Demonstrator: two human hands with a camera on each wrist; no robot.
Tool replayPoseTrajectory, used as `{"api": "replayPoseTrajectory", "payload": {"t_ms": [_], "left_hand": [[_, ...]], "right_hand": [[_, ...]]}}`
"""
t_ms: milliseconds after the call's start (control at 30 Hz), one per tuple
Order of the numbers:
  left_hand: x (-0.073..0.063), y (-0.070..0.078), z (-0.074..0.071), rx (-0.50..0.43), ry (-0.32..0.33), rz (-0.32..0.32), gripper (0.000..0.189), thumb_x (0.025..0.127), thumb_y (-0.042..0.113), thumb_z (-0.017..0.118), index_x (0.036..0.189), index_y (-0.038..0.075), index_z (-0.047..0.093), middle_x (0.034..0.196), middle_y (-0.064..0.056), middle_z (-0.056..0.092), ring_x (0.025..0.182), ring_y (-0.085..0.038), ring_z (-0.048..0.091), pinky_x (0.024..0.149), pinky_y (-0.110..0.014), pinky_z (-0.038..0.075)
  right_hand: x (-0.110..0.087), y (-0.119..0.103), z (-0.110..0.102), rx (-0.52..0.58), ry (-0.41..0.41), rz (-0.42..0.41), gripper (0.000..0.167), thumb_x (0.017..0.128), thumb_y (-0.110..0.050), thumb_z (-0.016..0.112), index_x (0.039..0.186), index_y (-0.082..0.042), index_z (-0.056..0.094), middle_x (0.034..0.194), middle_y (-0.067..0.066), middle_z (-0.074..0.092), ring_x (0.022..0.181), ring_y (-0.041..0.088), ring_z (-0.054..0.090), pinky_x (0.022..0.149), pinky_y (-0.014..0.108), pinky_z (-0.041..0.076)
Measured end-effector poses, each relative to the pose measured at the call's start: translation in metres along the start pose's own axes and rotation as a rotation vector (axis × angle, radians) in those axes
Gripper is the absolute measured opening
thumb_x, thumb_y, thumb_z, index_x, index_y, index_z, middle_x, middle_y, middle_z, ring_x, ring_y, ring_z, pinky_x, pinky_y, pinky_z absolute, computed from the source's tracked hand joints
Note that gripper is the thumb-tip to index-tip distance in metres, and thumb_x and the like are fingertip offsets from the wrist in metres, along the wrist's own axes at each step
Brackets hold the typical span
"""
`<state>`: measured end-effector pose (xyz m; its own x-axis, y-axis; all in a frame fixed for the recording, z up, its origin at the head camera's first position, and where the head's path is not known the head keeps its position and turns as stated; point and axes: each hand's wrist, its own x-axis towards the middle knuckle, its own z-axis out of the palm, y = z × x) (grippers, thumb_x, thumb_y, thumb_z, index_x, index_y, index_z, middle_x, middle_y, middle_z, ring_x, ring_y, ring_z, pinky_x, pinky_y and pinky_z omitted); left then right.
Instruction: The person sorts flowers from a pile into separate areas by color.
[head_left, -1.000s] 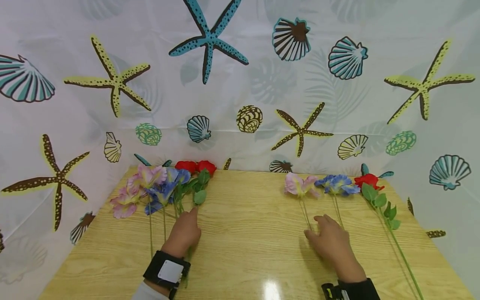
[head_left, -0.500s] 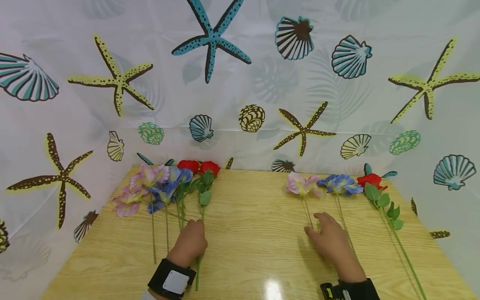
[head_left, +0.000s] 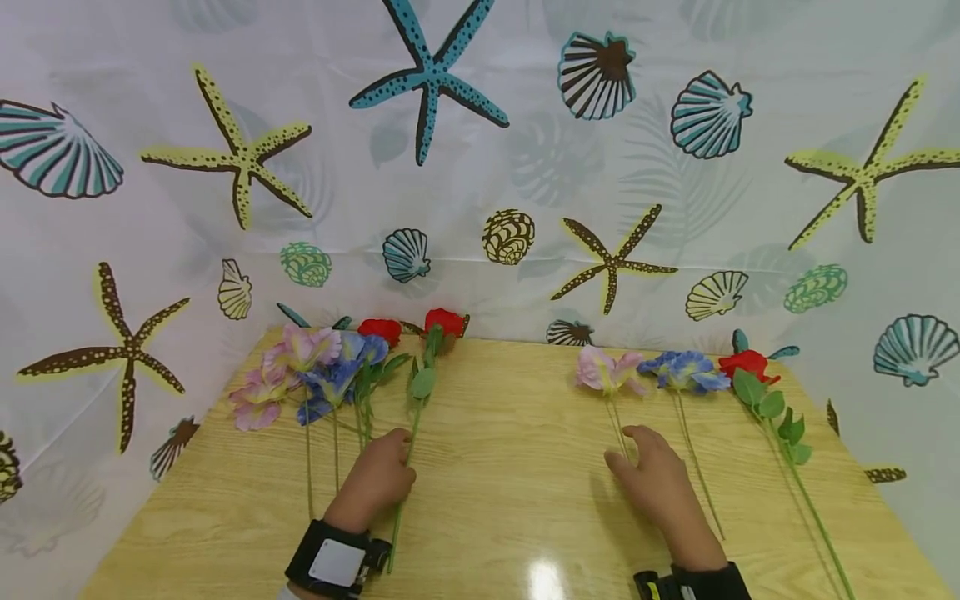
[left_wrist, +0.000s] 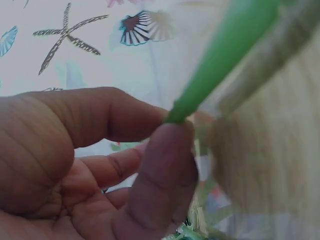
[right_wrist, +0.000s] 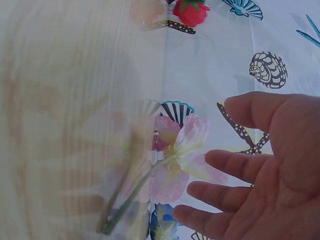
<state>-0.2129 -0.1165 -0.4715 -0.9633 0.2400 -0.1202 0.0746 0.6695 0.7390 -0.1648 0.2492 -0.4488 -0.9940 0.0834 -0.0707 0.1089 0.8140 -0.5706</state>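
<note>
My left hand (head_left: pixel 378 475) pinches the green stem (left_wrist: pixel 220 60) of an artificial red rose (head_left: pixel 444 322) between thumb and finger, close over the table. The rose's head lies toward the far edge, and its stem passes the hand toward me. My right hand (head_left: pixel 660 479) has its fingers spread and holds nothing. It hovers beside the stem of a pink flower (head_left: pixel 606 371), whose head shows in the right wrist view as well. A blue flower (head_left: pixel 686 371) and another red rose (head_left: pixel 746 365) lie right of that pink flower, stems toward me.
At the left lie several pink flowers (head_left: pixel 258 400) and blue flowers (head_left: pixel 330 379), overlapping, with a second red rose (head_left: pixel 380 331) next to them. A wooden table (head_left: pixel 502 450) carries everything. Behind and beside it hangs a white cloth (head_left: pixel 450 192) printed with shells and starfish.
My left hand moved toward me along the rose stem, then pinched it. That rose's head shifted right, away from the other left red rose. The right hand hardly moved.
</note>
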Motion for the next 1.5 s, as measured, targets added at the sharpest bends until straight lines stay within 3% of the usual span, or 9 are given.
{"api": "replayPoseTrajectory", "payload": {"t_ms": [167,467,700,933,1167,1300,1500], "left_hand": [[0.001,0.005,-0.001,-0.112,0.031,-0.018,0.056,0.086,-0.008,0.058,0.140,-0.005,0.048,0.104,-0.015,0.059,0.068,-0.019,0.051,0.058,-0.034,0.039],[0.002,0.020,0.006,-0.262,0.074,0.043,0.051,0.085,-0.004,0.059,0.136,-0.003,0.052,0.107,-0.013,0.058,0.085,-0.023,0.063,0.062,-0.034,0.048],[-0.002,0.035,0.023,-0.374,0.035,0.062,0.044,0.087,-0.001,0.059,0.130,-0.003,0.055,0.108,-0.013,0.057,0.085,-0.022,0.061,0.061,-0.034,0.048],[-0.006,0.049,0.045,-0.412,-0.038,0.112,0.036,0.088,0.001,0.059,0.124,-0.004,0.056,0.105,-0.010,0.057,0.081,-0.018,0.059,0.062,-0.031,0.049],[-0.011,0.066,0.058,-0.403,-0.067,0.146,0.031,0.086,0.001,0.062,0.117,-0.002,0.058,0.100,-0.007,0.058,0.080,-0.017,0.060,0.061,-0.029,0.050],[-0.011,0.073,0.059,-0.374,-0.076,0.174,0.030,0.086,0.001,0.062,0.116,0.000,0.058,0.097,-0.005,0.058,0.079,-0.017,0.060,0.062,-0.029,0.050],[-0.010,0.081,0.059,-0.355,-0.103,0.215,0.028,0.086,0.003,0.062,0.114,0.003,0.058,0.094,-0.003,0.058,0.080,-0.016,0.060,0.064,-0.029,0.051]], "right_hand": [[-0.001,0.002,0.004,0.054,0.014,0.003,0.054,0.100,-0.024,0.057,0.141,0.009,0.045,0.145,0.035,0.039,0.130,0.053,0.039,0.101,0.064,0.036],[0.001,-0.006,0.008,0.082,0.019,-0.020,0.055,0.101,-0.025,0.058,0.144,0.006,0.044,0.146,0.032,0.041,0.130,0.050,0.042,0.100,0.062,0.038],[0.002,-0.023,0.016,0.192,0.028,-0.076,0.053,0.101,-0.026,0.058,0.145,0.001,0.044,0.144,0.025,0.047,0.121,0.043,0.055,0.090,0.053,0.051],[0.000,-0.047,0.032,0.390,0.016,-0.124,0.044,0.101,-0.025,0.061,0.141,-0.010,0.051,0.131,0.013,0.060,0.111,0.030,0.062,0.080,0.041,0.055],[-0.001,-0.074,0.045,0.597,0.015,-0.126,0.043,0.097,-0.014,0.063,0.139,-0.012,0.052,0.119,0.013,0.062,0.097,0.024,0.067,0.073,0.033,0.057],[-0.001,-0.085,0.048,0.626,0.036,-0.136,0.047,0.096,-0.012,0.064,0.140,-0.011,0.049,0.115,0.011,0.062,0.093,0.024,0.067,0.072,0.031,0.057],[0.001,-0.093,0.051,0.618,0.086,-0.157,0.040,0.095,-0.009,0.065,0.133,-0.009,0.054,0.109,0.010,0.062,0.090,0.020,0.064,0.071,0.030,0.054]]}}
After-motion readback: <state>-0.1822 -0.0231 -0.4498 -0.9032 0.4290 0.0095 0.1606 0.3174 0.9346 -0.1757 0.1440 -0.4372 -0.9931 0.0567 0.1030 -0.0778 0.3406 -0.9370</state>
